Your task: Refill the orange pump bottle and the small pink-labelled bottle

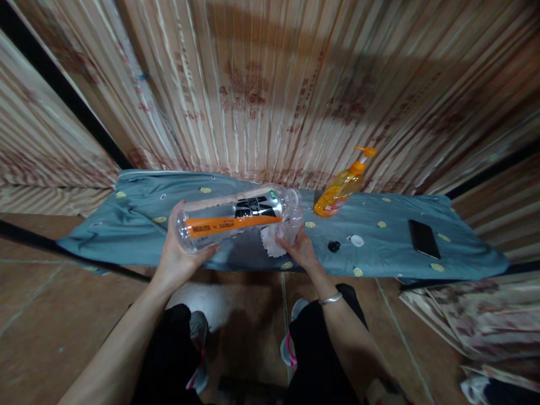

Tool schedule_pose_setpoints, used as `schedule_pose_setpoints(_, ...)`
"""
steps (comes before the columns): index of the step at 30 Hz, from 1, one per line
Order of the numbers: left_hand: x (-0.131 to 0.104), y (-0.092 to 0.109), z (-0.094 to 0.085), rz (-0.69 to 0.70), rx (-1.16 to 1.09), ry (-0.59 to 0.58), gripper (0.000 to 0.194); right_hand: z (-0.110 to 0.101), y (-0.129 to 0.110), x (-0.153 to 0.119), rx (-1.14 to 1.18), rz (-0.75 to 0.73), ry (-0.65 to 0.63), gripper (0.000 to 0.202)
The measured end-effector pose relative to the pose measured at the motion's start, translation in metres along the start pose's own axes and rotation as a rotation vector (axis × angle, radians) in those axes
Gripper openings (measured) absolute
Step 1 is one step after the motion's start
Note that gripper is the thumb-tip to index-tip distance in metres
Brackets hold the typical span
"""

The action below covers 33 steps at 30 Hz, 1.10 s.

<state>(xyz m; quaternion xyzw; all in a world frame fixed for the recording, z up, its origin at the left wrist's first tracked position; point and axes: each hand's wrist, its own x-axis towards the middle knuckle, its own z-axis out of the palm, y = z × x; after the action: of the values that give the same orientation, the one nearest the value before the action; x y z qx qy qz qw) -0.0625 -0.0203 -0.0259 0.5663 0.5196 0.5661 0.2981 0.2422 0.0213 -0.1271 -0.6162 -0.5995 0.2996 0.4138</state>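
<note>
A large clear plastic bottle (228,218) with a silver, orange and black label lies sideways in the air over the cloth-covered surface, its neck to the right. My left hand (179,253) is closed around its base end. At the shoulder and neck, my right hand (298,247) is closed on a white tissue (272,242) pressed against the bottle. Part of the tissue hangs below, and the right fingertips are partly hidden. No cap shows on the bottle's pale mouth.
On the blue-green patterned cloth (379,211) stand an orange pump bottle (340,191), a small black cap (334,246), a white cap (356,241) and a black phone (424,239). Behind hangs a striped curtain (261,112). Dark frame poles (67,95) flank the surface.
</note>
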Motion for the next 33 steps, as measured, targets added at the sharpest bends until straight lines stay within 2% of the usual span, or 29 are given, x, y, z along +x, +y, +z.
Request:
schedule_pose_setpoints(10, 0.001, -0.006, -0.002, 0.049, 0.050, 0.011, 0.094, 0.001, 0.002, -0.001, -0.015, -0.019, 0.015, 0.079)
schedule_pose_setpoints(20, 0.003, -0.003, -0.002, 0.051, 0.057, 0.044, 0.091, 0.000, -0.004, -0.002, -0.035, 0.003, 0.007, 0.080)
schedule_pose_setpoints(33, 0.002, 0.005, -0.003, 0.052, 0.053, 0.024, 0.087, -0.001, -0.003, -0.001, -0.021, -0.010, 0.003, 0.085)
